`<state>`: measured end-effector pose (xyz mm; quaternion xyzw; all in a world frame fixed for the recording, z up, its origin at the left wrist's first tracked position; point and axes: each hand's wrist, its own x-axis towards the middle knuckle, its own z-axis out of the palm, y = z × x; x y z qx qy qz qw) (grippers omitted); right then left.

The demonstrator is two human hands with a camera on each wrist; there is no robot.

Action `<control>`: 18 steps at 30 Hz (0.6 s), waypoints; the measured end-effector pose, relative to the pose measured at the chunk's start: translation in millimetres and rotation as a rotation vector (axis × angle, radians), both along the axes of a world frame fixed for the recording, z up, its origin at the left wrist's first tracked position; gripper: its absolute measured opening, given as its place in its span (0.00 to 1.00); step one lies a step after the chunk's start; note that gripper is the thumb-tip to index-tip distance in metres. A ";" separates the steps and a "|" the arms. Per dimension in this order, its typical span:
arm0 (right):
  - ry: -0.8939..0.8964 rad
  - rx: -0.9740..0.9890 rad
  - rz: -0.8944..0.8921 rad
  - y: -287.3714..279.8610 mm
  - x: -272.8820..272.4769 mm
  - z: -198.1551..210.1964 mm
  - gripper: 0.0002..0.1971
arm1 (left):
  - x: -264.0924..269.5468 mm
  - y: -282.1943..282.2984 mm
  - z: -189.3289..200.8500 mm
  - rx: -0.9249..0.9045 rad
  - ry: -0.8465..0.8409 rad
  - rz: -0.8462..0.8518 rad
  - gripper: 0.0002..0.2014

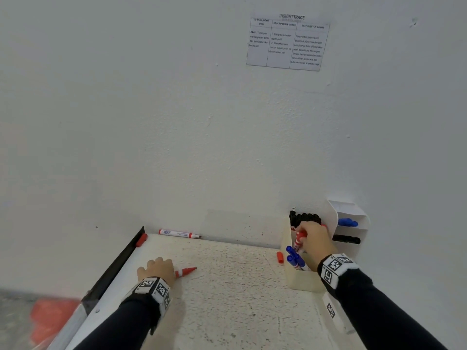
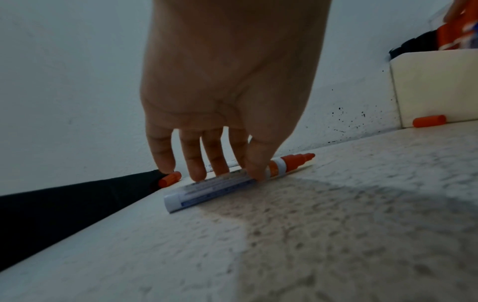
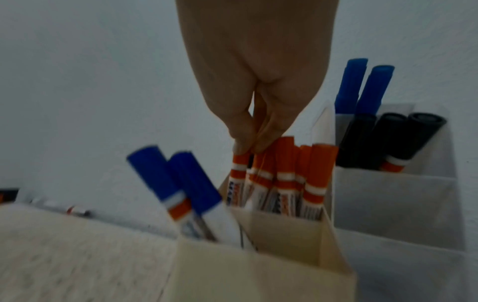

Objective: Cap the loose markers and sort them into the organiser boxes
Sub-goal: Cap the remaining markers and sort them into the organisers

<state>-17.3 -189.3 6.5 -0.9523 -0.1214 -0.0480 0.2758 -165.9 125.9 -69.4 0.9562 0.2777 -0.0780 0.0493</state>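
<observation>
An uncapped red marker (image 2: 220, 187) lies on the white speckled table, tip (image 1: 188, 271) pointing right. My left hand (image 1: 158, 269) is over it, thumb (image 2: 256, 169) on the near side and fingers on the far side, pinching the barrel. My right hand (image 1: 312, 236) pinches the cap of a red marker (image 3: 239, 165) that stands among several red markers in the cream organiser box (image 1: 300, 281). Two blue-capped markers (image 3: 181, 179) lean in that box's front compartment. Another uncapped red marker (image 1: 179, 233) lies along the wall.
Loose red caps lie at the table's back left corner (image 1: 141, 239) and beside the cream box (image 1: 280, 257). A second white organiser (image 1: 351, 231) against the wall holds blue (image 3: 362, 85) and black markers (image 3: 388, 139). A black rail (image 1: 113, 266) borders the table's left edge.
</observation>
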 end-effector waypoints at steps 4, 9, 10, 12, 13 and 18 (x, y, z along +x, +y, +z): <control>-0.238 -0.130 0.053 4.6 -9.9 -6.9 0.14 | 7.6 -5.0 3.0 -0.170 -0.028 0.013 0.21; -0.242 -0.255 -0.159 13.4 -4.8 -3.6 0.13 | 15.5 -12.2 2.0 -0.266 -0.053 0.030 0.22; -0.189 -0.242 -0.102 14.7 -4.3 -4.6 0.12 | 15.9 -14.1 1.5 -0.279 -0.055 0.031 0.22; -0.099 -0.210 0.061 16.0 -5.1 -4.4 0.16 | 17.0 -17.5 -0.6 -0.305 -0.066 0.034 0.21; -0.065 -0.199 0.110 14.6 -5.8 -3.8 0.18 | 17.4 -19.6 -1.9 -0.318 -0.073 0.039 0.20; -0.222 -0.332 -0.097 5.6 -16.7 -7.3 0.11 | 19.5 -26.6 -4.5 -0.358 -0.113 0.056 0.21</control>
